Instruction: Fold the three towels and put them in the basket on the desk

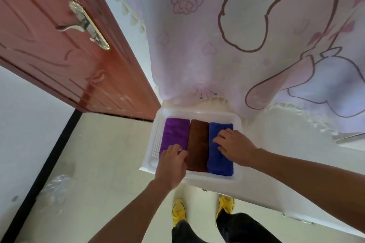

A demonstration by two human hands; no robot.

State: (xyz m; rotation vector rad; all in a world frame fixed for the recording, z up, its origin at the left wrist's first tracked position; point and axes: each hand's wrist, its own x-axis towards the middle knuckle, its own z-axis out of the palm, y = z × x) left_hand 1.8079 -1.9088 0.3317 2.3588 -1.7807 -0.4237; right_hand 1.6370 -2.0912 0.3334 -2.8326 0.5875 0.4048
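Observation:
A white plastic basket [153, 144] sits at the left end of a white desk [276, 163]. Three folded towels lie side by side in it: a purple towel [174, 134] at the left, a brown towel [198, 144] in the middle, a blue towel [217, 156] at the right. My left hand [171, 165] rests over the near end of the purple towel, fingers curled onto it beside the brown one. On top of the blue towel my right hand [235, 146] lies flat with its fingers spread.
A red-brown wooden door [59, 45] with a brass handle [87, 23] stands to the left. A pink and white patterned curtain [237, 45] hangs behind the basket. Tiled floor lies below, with clear plastic wrap [53, 189] at the left. My yellow shoes [178, 211] stand under the desk's edge.

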